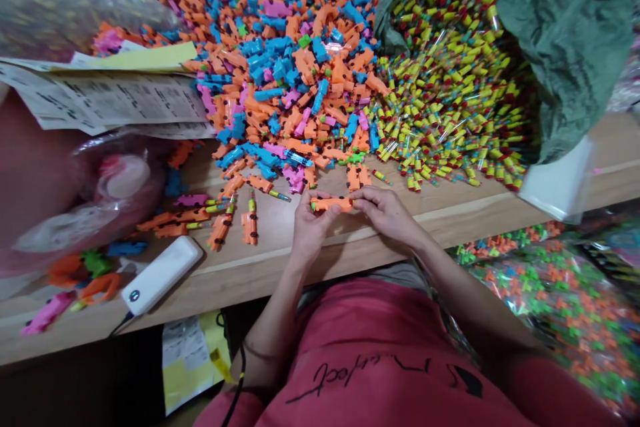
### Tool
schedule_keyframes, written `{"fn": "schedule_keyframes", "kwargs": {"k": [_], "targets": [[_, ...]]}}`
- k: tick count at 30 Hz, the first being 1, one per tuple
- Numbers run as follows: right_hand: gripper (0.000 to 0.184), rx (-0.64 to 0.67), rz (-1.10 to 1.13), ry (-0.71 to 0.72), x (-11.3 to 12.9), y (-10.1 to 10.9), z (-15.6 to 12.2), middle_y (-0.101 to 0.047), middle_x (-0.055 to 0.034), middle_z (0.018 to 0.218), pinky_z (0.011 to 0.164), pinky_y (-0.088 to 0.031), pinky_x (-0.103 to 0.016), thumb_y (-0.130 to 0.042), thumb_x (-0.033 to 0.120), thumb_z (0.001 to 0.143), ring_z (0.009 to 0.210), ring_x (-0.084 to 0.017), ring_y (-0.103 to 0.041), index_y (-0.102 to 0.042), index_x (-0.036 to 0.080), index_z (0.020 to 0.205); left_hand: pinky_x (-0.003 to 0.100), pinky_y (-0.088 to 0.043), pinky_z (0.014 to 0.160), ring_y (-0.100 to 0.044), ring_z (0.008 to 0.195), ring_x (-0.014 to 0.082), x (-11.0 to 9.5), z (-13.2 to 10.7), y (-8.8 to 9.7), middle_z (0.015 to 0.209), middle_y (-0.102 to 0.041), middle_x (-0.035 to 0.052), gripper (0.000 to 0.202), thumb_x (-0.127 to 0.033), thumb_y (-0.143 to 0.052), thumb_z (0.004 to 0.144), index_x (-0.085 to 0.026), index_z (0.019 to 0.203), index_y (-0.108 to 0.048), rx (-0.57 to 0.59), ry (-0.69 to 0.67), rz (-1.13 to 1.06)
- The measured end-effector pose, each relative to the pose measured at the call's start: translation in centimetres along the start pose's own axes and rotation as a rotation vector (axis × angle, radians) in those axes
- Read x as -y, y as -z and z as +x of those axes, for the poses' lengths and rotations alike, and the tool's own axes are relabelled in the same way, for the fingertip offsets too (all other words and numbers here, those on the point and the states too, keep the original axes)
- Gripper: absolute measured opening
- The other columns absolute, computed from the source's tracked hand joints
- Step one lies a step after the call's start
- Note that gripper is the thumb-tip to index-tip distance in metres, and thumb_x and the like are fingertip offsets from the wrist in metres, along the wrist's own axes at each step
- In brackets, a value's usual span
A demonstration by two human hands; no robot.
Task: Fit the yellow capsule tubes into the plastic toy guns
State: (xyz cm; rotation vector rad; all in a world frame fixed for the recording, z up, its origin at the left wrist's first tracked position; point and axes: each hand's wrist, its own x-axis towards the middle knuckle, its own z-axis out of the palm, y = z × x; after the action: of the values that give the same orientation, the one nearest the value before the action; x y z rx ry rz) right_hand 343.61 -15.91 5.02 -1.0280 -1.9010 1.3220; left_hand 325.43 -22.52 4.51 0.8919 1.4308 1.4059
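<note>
Between my two hands lies an orange plastic toy car (332, 204) with small black wheels, level above the front part of the table. My left hand (311, 221) is closed round its left part, the thumb along the near side. The fingers of my right hand (383, 210) are pinched at the car's right end; whether they also hold a small part is hidden. To the left, an orange car (249, 228) has a yellow-ended clear tube sticking out of it. More orange cars with such tubes (180, 219) lie beside it. Just beyond my hands sits another pair of orange cars (358, 177).
A large heap of orange, blue and pink toy cars (280, 60) covers the back. Yellow-and-red capped tubes (450, 93) spill from a green sack (575, 47) at right. Left are printed sheets (135, 100), a plastic bag (85, 200) and a white power bank (163, 275) with a cable.
</note>
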Motion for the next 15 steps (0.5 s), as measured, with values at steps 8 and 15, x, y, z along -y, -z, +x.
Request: {"fn": "schedule_keyframes", "kwargs": {"k": [8, 15], "targets": [[0.020, -0.046, -0.130, 0.124, 0.0, -1.7, -0.5, -0.069, -0.0057, 0.094, 0.082, -0.049, -0.034, -0.053, 0.025, 0.101, 0.089, -0.021, -0.064, -0.073, 0.022, 0.100, 0.028, -0.055, 0.079, -0.068, 0.086, 0.0169, -0.2, -0.4, 0.5, 0.097, -0.072, 0.0029, 0.036, -0.038, -0.087, 0.073, -0.022, 0.095, -0.063, 0.026, -0.018, 0.025], [0.025, -0.114, -0.175, 0.143, -1.0, 1.8, 0.8, -0.071, -0.0087, 0.114, 0.091, -0.052, -0.038, -0.058, 0.038, 0.103, 0.105, -0.025, -0.065, -0.074, 0.024, 0.117, 0.037, -0.060, 0.084, -0.069, 0.097, 0.0228, -5.0, 0.6, 9.2, 0.115, -0.069, 0.0044, 0.046, -0.039, -0.083, 0.076, -0.028, 0.117, -0.065, -0.289, -0.235, 0.396]]}}
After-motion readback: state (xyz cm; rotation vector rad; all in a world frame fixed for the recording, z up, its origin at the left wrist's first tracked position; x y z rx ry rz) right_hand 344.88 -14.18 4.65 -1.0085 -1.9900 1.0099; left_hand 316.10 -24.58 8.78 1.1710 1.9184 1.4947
